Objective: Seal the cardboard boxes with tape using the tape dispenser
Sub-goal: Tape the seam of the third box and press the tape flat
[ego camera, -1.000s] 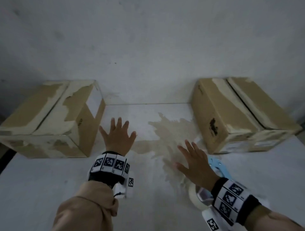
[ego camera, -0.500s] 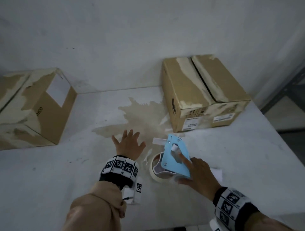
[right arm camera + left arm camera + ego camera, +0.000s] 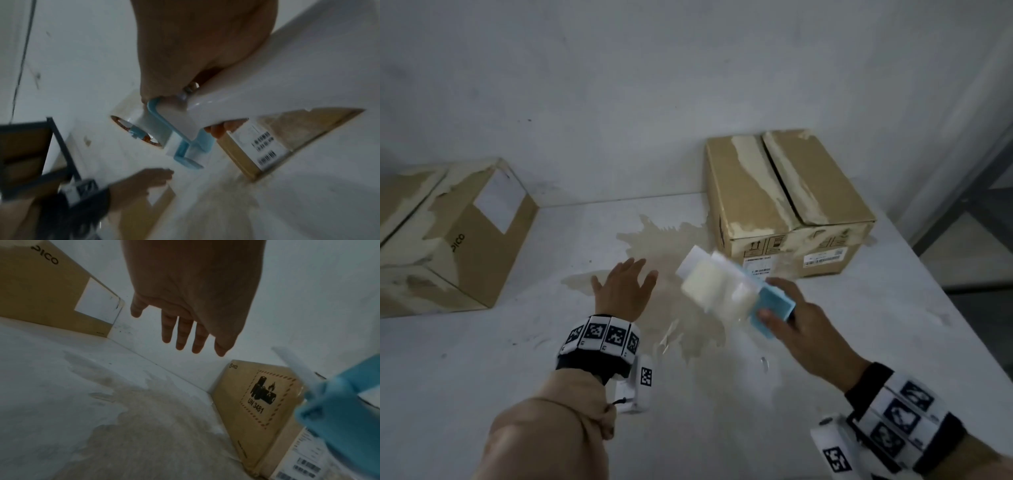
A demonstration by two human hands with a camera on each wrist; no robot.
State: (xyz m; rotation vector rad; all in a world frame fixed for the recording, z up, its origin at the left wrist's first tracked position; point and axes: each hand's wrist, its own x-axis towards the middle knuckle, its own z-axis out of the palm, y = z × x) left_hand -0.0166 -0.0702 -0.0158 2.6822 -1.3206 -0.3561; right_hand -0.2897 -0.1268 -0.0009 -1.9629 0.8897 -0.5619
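Your right hand (image 3: 796, 320) grips the light, rigid tape dispenser (image 3: 736, 293) by its blue handle, left hand (image 3: 625, 291) open; mind the loose, sticky tape end

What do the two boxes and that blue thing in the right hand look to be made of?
Both boxes, left box and right box: brown cardboard, matte, its surface torn pale in strips where old tape seems to have come off. The tape dispenser held by the right hand: probably moulded plastic, smooth light blue, carrying a pale, glossy tape roll.
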